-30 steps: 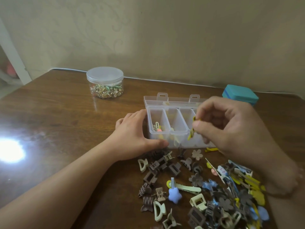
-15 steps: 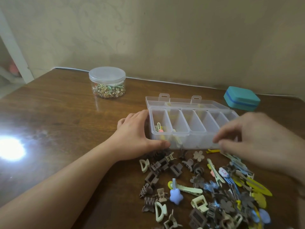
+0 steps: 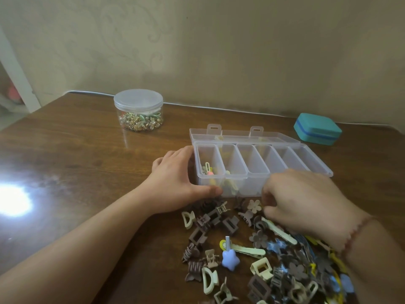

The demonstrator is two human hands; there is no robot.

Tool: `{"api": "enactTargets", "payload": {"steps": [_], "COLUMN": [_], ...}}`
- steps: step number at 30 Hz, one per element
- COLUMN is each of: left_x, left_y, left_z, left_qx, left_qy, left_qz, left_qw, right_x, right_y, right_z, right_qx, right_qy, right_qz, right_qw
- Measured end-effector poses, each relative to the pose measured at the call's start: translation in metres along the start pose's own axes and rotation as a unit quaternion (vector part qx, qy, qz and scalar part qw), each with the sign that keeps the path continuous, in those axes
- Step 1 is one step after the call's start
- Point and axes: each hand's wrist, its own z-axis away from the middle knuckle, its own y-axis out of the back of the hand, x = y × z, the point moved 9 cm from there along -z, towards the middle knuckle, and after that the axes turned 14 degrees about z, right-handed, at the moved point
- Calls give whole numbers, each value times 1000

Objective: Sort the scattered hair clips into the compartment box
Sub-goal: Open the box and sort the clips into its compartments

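The clear compartment box (image 3: 252,186) lies open on the wooden table, its lid folded back. A few small clips (image 3: 208,170) lie in its leftmost compartment and a pale yellow clip (image 3: 229,183) in the second; the other compartments look empty. My left hand (image 3: 175,183) grips the box's left end, thumb on the front wall. My right hand (image 3: 306,200) hovers low over the scattered hair clips (image 3: 285,270) just in front of the box, fingers curled down and blurred. Its fingertips are near a beige flower clip (image 3: 254,205); what they touch is hidden.
A round clear jar (image 3: 138,110) of small trinkets stands at the back left. A teal case (image 3: 317,129) sits behind the box on the right. A blue star clip (image 3: 230,261) lies at the pile's left side. Bright glare (image 3: 13,200) marks the table's left.
My right hand held a yellow clip over the box, then drew back without it and has come down left onto the pile by the box front. My left hand stayed put.
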Motion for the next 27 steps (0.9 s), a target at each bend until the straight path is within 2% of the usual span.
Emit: {"api": "enactTargets", "payload": {"steps": [5, 8, 9, 11, 12, 13, 14, 18, 21, 22, 23, 25, 27], "left_x": [0, 0, -1, 0, 0, 0, 0, 1, 0, 0, 1, 2, 1], "left_y": [0, 1, 0, 0, 0, 0, -1, -1, 0, 0, 0, 0, 0], "left_z": [0, 0, 0, 0, 0, 0, -1, 0, 0, 0, 1, 2, 2], "left_qx": [2, 2, 2, 4, 5, 6, 6, 5, 3, 4, 7, 15, 15], "left_qy": [0, 2, 2, 1, 1, 2, 3, 2, 7, 8, 8, 5, 4], "left_qz": [3, 2, 1, 0, 1, 2, 2, -2, -3, -4, -4, -6, -4], "left_qw": [1000, 1000, 1000, 1000, 1000, 1000, 1000, 1000, 1000, 1000, 1000, 1000, 1000], "right_x": [2, 6, 6, 12, 16, 20, 21, 15, 20, 17, 12, -9, -32], "right_y": [9, 15, 21, 40, 46, 46, 44, 35, 44, 47, 47, 37, 28], "right_z": [6, 14, 14, 11, 9, 6, 2, -6, 7, 11, 14, 21, 31], "right_qx": [29, 11, 28, 128, 187, 240, 275, 287, 286, 270, 231, 104, 19], "right_qy": [19, 54, 66, 49, 24, -9, -41, -72, -47, -25, 1, 60, 117], "right_qz": [-1, -126, -215, -407, -463, -478, -464, -341, -349, -339, -311, -213, -125], "right_qw": [999, 990, 974, 903, 866, 845, 841, 892, 891, 901, 922, 970, 985]}}
